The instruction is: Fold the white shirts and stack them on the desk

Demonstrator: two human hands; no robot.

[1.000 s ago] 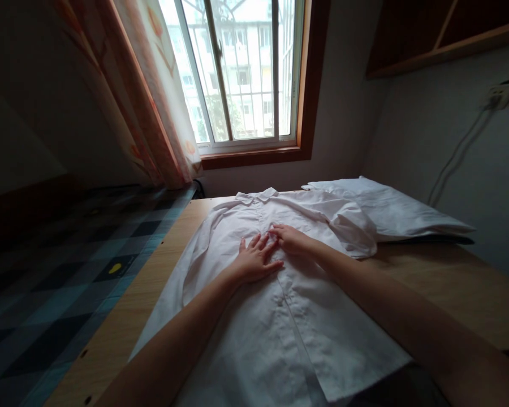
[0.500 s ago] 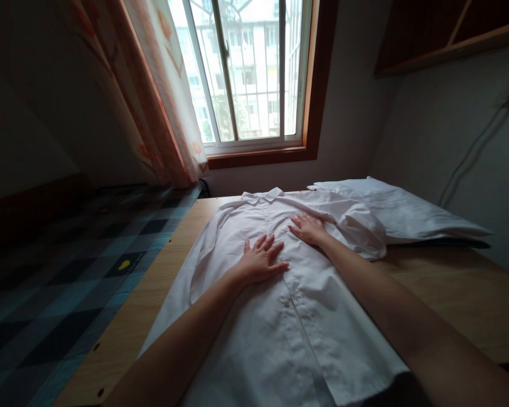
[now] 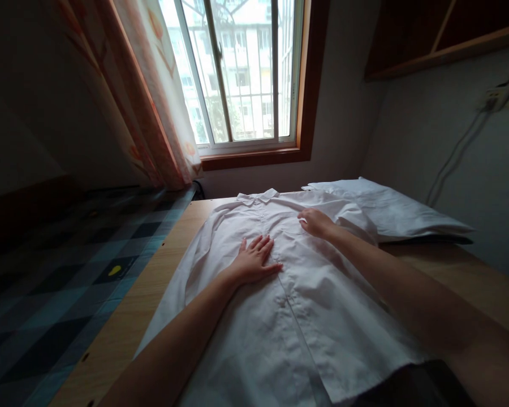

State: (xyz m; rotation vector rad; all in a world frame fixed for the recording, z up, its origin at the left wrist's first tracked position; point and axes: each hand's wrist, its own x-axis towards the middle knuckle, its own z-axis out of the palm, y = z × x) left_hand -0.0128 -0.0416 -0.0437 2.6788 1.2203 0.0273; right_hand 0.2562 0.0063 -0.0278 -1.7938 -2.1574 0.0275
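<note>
A white button-up shirt [image 3: 305, 316] lies front-up on a wooden table [image 3: 152, 288], its collar toward the window. My left hand [image 3: 254, 259] rests flat on the shirt's chest, just left of the button placket, fingers spread. My right hand [image 3: 316, 221] lies palm-down on the upper right chest near the shoulder, next to the folded-in right sleeve [image 3: 356, 217]. Neither hand grips the cloth.
A folded white cloth [image 3: 390, 212] lies at the table's far right over something dark. A bed with a blue checked cover [image 3: 59, 271] runs along the left. A window with a curtain [image 3: 161, 102] is ahead. A cable hangs on the right wall [image 3: 453, 158].
My right hand has slid from the middle of the chest, beside my left hand, up and to the right toward the shoulder. My left hand has stayed in place.
</note>
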